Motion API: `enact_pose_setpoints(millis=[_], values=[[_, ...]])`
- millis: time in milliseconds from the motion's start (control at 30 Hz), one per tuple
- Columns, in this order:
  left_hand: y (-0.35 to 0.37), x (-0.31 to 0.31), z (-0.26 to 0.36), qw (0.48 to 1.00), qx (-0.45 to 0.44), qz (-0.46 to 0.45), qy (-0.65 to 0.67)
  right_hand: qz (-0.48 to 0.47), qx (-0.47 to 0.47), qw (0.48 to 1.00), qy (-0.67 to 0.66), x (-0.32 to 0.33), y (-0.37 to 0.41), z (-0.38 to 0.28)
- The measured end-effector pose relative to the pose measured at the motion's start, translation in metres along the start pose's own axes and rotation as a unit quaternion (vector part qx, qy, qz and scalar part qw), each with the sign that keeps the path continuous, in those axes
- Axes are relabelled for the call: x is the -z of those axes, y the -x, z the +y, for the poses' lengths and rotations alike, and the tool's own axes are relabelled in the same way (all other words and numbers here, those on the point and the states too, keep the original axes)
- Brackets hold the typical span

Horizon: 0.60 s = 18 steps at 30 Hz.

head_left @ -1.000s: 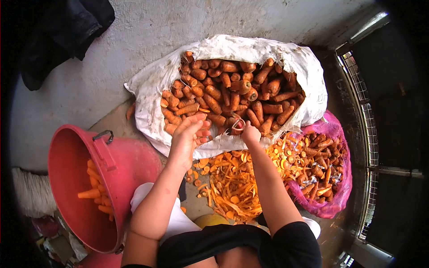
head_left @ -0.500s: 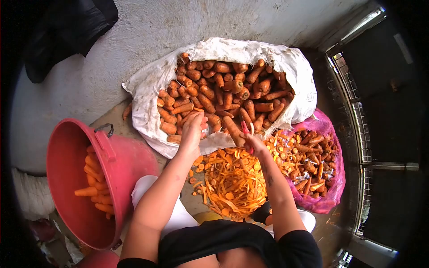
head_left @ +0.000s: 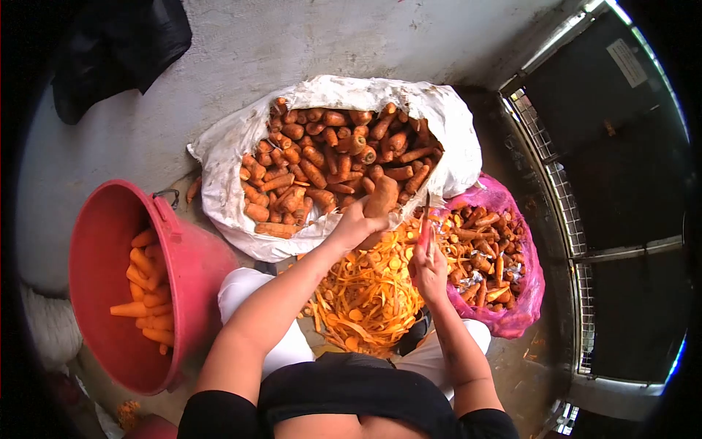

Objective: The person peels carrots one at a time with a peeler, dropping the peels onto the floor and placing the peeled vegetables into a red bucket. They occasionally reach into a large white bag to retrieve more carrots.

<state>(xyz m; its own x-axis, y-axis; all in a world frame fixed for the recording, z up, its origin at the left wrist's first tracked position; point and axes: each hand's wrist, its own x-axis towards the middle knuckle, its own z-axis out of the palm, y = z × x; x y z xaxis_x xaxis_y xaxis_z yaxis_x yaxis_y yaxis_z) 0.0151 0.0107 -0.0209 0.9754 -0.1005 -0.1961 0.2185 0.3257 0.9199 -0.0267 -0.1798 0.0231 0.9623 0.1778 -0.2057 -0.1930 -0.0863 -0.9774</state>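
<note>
My left hand (head_left: 354,228) is closed around a thick unpeeled carrot (head_left: 383,197), which points up over the front edge of the white sack (head_left: 212,157). To its right, my right hand (head_left: 430,269) grips a red-handled peeler (head_left: 425,235) with its narrow dark end upward, apart from the carrot. Unpeeled carrots (head_left: 314,157) fill the sack's wide mouth. Beneath both hands lies a heap of orange peel strips and round slices (head_left: 365,293).
At left, a tilted red tub (head_left: 208,256) holds peeled carrots (head_left: 150,293). A pink mesh bag (head_left: 528,293) of carrot pieces stands at right. Behind are a grey wall (head_left: 256,44) and, at right, a dark metal door (head_left: 621,175). Black cloth or plastic (head_left: 121,55) hangs upper left.
My left hand has moved right and closed on the carrot, which stood beside my right hand before. My right hand has drawn down slightly with the peeler turned upward. The view has shifted.
</note>
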Motion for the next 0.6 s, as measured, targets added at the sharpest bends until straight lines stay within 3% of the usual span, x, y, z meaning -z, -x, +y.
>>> enact_pose_setpoints(millis=[33,67,100,133,200,267,333,400,467,600], values=[[0.006,-0.003,0.011,0.972,-0.080,0.046,-0.215,0.013,0.025,0.999,0.020,0.015,0.002,0.012],[0.013,-0.005,0.023,0.891,-0.157,0.088,-0.417,0.026,0.048,0.998,0.039,0.028,0.001,0.024],[0.018,-0.008,0.039,0.868,-0.139,0.076,-0.471,0.043,0.039,0.996,0.075,0.034,0.001,0.023],[0.021,-0.008,0.047,0.859,-0.167,0.068,-0.479,0.059,0.027,0.992,0.108,0.036,-0.001,0.020],[0.023,-0.004,0.051,0.817,-0.188,0.084,-0.538,0.032,0.090,0.994,0.049,0.034,-0.001,0.014],[0.019,0.001,0.047,0.815,-0.206,0.091,-0.534,0.008,0.144,0.983,0.113,0.033,-0.005,0.016],[0.014,0.005,0.042,0.798,-0.213,0.089,-0.557,0.011,0.091,0.994,0.066,0.027,-0.009,0.017],[0.011,0.006,0.037,0.802,-0.217,0.085,-0.550,0.008,0.051,0.998,0.042,0.019,-0.013,0.016],[0.010,0.004,0.036,0.814,-0.231,0.082,-0.527,0.015,0.086,0.986,0.141,0.015,-0.014,0.023],[0.003,0.007,0.029,0.809,-0.255,0.082,-0.523,0.028,0.132,0.975,0.176,0.009,-0.008,0.011]])
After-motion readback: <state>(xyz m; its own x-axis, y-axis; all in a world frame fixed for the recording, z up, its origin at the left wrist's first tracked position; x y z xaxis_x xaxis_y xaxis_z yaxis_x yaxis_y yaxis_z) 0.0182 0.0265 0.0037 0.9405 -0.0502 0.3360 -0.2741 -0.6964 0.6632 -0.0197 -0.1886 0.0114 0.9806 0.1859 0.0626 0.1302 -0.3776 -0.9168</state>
